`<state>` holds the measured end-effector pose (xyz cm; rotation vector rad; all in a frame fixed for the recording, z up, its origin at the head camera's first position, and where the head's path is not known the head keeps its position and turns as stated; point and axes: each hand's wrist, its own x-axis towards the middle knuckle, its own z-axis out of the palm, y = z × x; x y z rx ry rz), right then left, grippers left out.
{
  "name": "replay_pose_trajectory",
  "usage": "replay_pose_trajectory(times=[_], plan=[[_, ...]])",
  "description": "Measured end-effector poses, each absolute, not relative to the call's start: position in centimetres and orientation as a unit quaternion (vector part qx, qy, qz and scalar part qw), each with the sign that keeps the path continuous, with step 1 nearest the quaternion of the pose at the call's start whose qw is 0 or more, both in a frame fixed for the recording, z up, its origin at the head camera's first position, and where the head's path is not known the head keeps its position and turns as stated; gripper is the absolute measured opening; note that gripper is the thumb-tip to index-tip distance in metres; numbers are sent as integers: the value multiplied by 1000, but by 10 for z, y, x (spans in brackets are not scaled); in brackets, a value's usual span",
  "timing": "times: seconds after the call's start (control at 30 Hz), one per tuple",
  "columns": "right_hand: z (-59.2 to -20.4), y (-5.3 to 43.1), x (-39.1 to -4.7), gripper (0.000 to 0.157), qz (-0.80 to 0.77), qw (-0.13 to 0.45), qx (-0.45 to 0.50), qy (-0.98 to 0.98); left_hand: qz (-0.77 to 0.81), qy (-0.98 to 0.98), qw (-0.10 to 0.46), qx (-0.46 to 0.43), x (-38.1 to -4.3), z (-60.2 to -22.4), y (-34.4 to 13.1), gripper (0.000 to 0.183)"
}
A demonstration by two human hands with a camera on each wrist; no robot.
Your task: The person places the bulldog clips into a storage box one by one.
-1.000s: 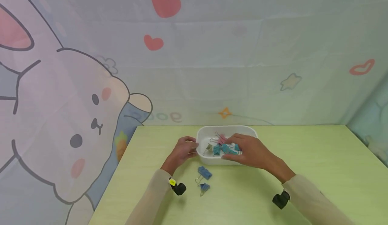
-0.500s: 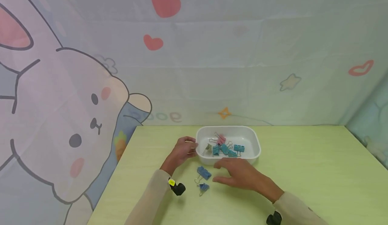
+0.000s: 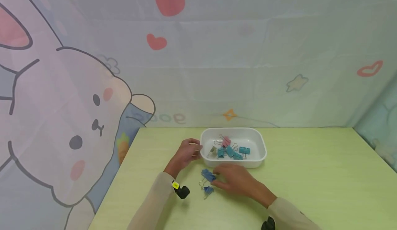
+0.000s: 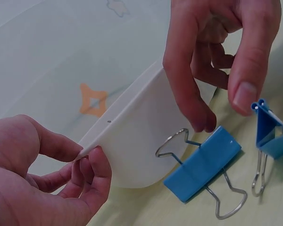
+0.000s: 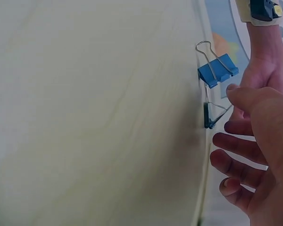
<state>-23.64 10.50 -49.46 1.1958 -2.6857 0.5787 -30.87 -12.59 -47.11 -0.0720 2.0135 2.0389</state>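
Observation:
My left hand [image 3: 184,156] pinches the left rim of a white plastic box [image 3: 234,163] between thumb and fingers, as the left wrist view shows closely. In front of the box, two blue binder clips lie on the table. My right hand [image 3: 235,180] hovers beside the larger binder clip [image 3: 208,175], thumb and index finger apart. In the left wrist view its index fingertip is close to the end of that clip [image 4: 203,165]; whether they touch I cannot tell. The smaller binder clip [image 3: 208,190] lies nearer to me, below the thumb.
Inside the box lie several teal binder clips [image 3: 244,150], a pink binder clip [image 3: 226,141] and an olive one [image 3: 213,149]. A pale green table [image 3: 310,175] carries everything. Behind it hangs a printed cloth [image 3: 248,51] with a rabbit and hearts.
My right hand has come out of the box and moved left and towards me, to the larger blue clip. A teal clip is now visible at the box's right. The left hand stays put.

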Motion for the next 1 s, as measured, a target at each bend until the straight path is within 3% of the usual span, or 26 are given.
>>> replay_pose_trajectory(times=[0.47,1.0], plan=[[-504,94,-240,35,192,67,377,-903,702,699,134,-26,-310,-473,-126,29],[-504,91,-238,15,206,73,368,-904,703,698,134,-30,-309,-472,-125,29]])
